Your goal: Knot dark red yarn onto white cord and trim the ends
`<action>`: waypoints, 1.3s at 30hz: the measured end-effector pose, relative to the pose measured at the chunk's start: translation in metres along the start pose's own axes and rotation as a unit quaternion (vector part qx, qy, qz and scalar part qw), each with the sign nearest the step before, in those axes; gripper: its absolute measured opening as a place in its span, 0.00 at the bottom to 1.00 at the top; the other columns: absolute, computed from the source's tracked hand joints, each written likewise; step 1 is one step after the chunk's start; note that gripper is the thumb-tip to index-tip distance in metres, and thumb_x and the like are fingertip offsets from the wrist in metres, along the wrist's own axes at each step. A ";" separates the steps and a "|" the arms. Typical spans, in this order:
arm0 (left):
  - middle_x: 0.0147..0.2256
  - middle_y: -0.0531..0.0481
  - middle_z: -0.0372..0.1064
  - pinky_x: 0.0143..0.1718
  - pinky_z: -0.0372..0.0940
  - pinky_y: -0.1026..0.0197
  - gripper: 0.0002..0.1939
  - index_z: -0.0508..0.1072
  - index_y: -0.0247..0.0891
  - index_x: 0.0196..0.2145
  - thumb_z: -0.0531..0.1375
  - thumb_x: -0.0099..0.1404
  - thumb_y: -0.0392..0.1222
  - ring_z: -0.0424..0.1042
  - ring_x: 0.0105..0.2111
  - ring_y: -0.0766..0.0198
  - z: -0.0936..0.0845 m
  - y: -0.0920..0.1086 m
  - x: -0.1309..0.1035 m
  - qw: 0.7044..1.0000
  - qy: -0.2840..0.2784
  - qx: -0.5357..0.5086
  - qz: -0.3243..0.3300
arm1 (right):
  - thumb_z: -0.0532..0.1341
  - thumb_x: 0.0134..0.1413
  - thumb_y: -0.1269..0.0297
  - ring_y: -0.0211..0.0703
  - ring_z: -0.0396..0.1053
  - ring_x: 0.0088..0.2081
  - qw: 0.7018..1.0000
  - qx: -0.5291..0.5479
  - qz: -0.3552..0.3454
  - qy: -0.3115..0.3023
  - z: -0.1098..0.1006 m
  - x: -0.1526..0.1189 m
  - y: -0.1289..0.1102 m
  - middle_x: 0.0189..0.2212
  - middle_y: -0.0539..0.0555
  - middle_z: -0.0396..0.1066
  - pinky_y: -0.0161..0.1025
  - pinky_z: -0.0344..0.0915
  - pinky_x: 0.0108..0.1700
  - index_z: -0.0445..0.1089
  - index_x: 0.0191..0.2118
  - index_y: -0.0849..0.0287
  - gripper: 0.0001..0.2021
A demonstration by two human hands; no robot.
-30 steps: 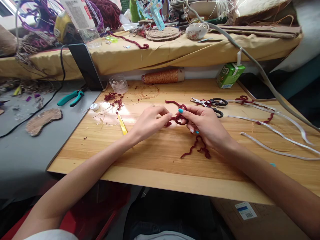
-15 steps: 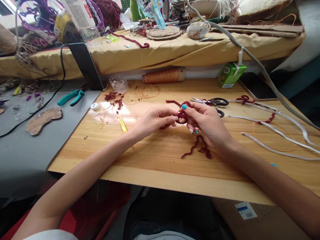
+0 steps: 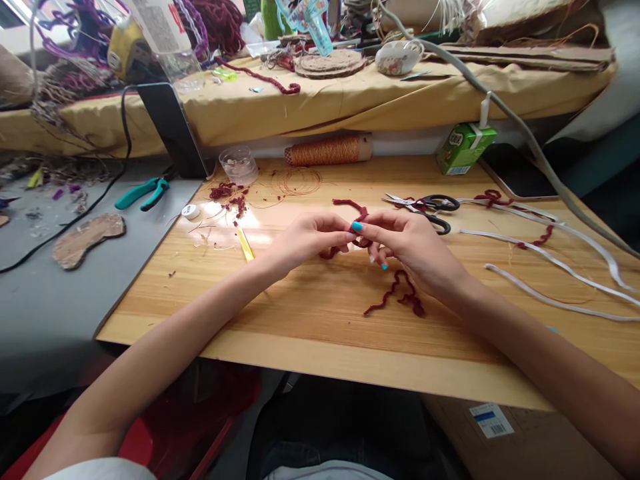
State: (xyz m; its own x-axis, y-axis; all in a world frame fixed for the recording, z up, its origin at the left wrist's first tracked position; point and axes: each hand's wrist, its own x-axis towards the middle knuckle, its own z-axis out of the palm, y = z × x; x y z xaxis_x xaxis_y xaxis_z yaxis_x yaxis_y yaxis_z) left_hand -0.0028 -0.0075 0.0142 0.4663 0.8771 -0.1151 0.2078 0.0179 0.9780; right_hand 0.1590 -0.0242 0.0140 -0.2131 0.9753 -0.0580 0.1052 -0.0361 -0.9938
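Just above the wooden board [image 3: 300,313], both hands pinch a dark red yarn cord [image 3: 361,212]. My left hand [image 3: 315,240] is closed on it from the left, thumb against fingers. From the right, my right hand [image 3: 405,240] grips the same cord, its thumb close to the left fingertips. One end of the cord sticks out behind the fingers and another part hangs below the left hand; the piece between the fingertips is mostly hidden. A loose dark red yarn strand [image 3: 387,300] lies on the board below my right hand. Black-handled scissors [image 3: 427,205] lie partly open behind it.
White cords [image 3: 550,300] and a phone [image 3: 515,173] lie at the right, near a green drink carton [image 3: 465,150]. An orange thread spool [image 3: 327,151], a clear cup [image 3: 239,167] and a yellow strip [image 3: 245,244] are behind and left. Teal pliers [image 3: 143,195] lie further left.
The hands have drawn closer together, and my right thumb has moved slightly left and down over the cord. Less of the cord shows between the fingers.
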 end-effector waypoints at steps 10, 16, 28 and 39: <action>0.23 0.52 0.66 0.23 0.59 0.67 0.06 0.69 0.32 0.27 0.58 0.53 0.38 0.62 0.21 0.73 0.004 0.002 -0.001 0.999 0.006 0.053 0.003 | 0.60 0.46 0.52 0.35 0.65 0.26 0.975 -0.164 -0.101 0.108 -0.002 -0.002 -0.001 0.38 0.56 0.67 0.33 0.62 0.23 0.65 0.41 0.59 0.19; 0.23 0.52 0.67 0.24 0.58 0.67 0.06 0.70 0.33 0.27 0.57 0.55 0.39 0.63 0.22 0.72 0.002 0.002 -0.005 0.983 0.007 0.172 0.063 | 0.57 0.50 0.66 0.45 0.62 0.47 0.897 -0.343 -0.279 0.021 -0.008 -0.004 -0.009 0.45 0.53 0.67 0.44 0.59 0.49 0.65 0.47 0.54 0.16; 0.28 0.46 0.71 0.25 0.59 0.66 0.10 0.71 0.32 0.30 0.57 0.55 0.42 0.64 0.25 0.70 -0.001 0.004 -0.004 0.994 -0.006 0.101 0.039 | 0.59 0.47 0.64 0.40 0.66 0.32 0.944 -0.272 -0.183 -0.018 -0.013 0.000 -0.006 0.27 0.50 0.72 0.36 0.58 0.35 0.74 0.26 0.54 0.06; 0.28 0.47 0.72 0.25 0.57 0.66 0.10 0.72 0.32 0.30 0.56 0.55 0.41 0.65 0.25 0.70 0.001 0.006 -0.005 0.995 -0.002 0.101 0.027 | 0.58 0.47 0.62 0.40 0.67 0.32 0.946 -0.282 -0.127 -0.094 -0.019 0.001 -0.012 0.28 0.49 0.73 0.35 0.58 0.33 0.74 0.28 0.54 0.08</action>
State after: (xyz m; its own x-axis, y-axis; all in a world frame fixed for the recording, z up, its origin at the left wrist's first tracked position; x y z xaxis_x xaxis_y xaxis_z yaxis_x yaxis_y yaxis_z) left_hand -0.0033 -0.0120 0.0204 0.4851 0.8721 -0.0638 0.3497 -0.1265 0.9283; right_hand 0.1757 -0.0184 0.0277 -0.4640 0.8794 0.1069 0.5178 0.3671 -0.7727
